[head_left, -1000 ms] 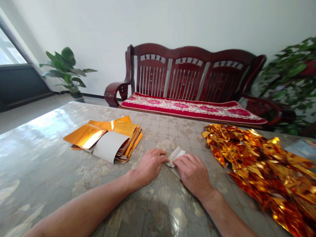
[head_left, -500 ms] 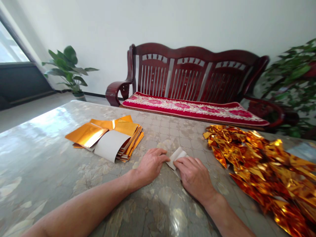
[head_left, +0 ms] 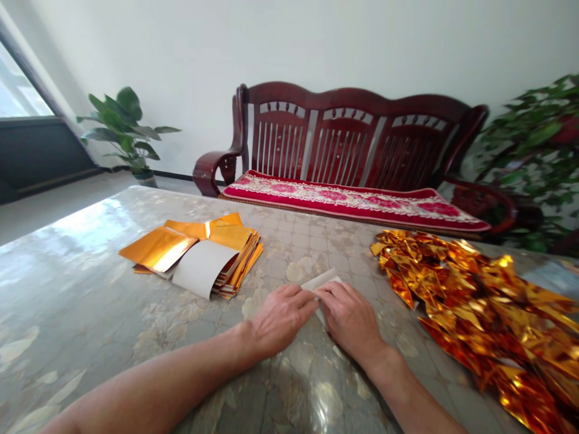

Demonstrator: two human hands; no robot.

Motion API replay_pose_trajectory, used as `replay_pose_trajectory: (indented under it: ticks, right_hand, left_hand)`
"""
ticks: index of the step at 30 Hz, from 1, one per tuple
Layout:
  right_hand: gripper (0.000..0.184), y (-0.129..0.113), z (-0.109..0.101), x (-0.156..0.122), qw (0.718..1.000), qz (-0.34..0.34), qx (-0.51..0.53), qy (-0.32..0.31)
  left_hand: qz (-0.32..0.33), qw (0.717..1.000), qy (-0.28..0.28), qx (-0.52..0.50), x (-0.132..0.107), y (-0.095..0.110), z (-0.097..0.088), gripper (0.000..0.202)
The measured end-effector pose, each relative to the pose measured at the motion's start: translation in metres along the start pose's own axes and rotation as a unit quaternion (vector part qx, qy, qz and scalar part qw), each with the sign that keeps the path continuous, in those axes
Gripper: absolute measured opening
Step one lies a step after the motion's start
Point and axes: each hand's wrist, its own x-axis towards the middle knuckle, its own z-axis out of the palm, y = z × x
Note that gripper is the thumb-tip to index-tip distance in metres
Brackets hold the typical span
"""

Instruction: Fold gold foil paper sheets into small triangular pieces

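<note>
Between my hands lies a small sheet of foil paper (head_left: pixel 323 278), its pale back facing up and its far edge folded over. My left hand (head_left: pixel 286 314) is closed at the sheet's left side, with thumb and fingers pressed together on it. Opposite, my right hand (head_left: pixel 350 318) pinches the sheet from the right, its fingertips almost meeting the left ones. The hands cover much of the near part of the paper. To the left sits a stack of gold foil sheets (head_left: pixel 156 246), one turned pale side up. On the right is a heap of folded gold foil pieces (head_left: pixel 479 307).
The patterned, glossy table (head_left: pixel 113 337) reaches close to a dark red wooden bench (head_left: pixel 348 138) with a red floral seat cover (head_left: pixel 332 195). Potted plants (head_left: pixel 129 123) stand at the far left and far right. Clear plastic (head_left: pixel 549 277) lies beyond the heap.
My left hand has shifted right and slightly nearer along the paper. Both hands' fingertips are now closer together, hiding more of the sheet. The stack and the heap are unchanged.
</note>
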Motion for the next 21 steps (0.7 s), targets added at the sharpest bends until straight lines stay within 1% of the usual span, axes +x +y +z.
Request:
replay_pose_trajectory:
  ticks: [2, 6, 9, 12, 16, 19, 21]
  right_hand:
    - [0.019, -0.001, -0.001, 0.001, 1.000, 0.009, 0.006, -0.002]
    - [0.021, -0.001, -0.004, 0.001, 0.999, 0.024, 0.020, -0.009]
    - [0.022, 0.002, -0.007, 0.001, 0.997, 0.036, 0.061, -0.021]
    - [0.026, 0.006, -0.011, 0.001, 0.991, 0.045, 0.121, -0.045]
    - [0.032, 0.004, -0.015, 0.000, 0.985, 0.014, 0.149, -0.082]
    - [0.031, -0.001, -0.014, -0.001, 0.986, -0.009, 0.138, -0.088]
    - [0.027, -0.002, -0.012, -0.002, 0.989, -0.015, 0.127, -0.078]
  left_hand:
    - [-0.005, 1.000, -0.014, -0.002, 0.001, 0.004, 0.001, 0.026]
    - [-0.022, 1.000, -0.019, 0.003, 0.002, 0.006, 0.004, 0.027]
    - [-0.023, 0.999, -0.025, 0.016, 0.002, 0.002, 0.004, 0.025]
    - [-0.041, 0.999, -0.020, 0.026, 0.003, -0.007, 0.003, 0.024]
    - [-0.054, 0.998, 0.002, 0.037, 0.003, -0.017, 0.004, 0.019]
    - [-0.037, 0.998, 0.016, 0.043, 0.001, -0.013, 0.005, 0.016]
    - [-0.029, 0.999, 0.013, 0.037, 0.001, -0.006, 0.004, 0.014]
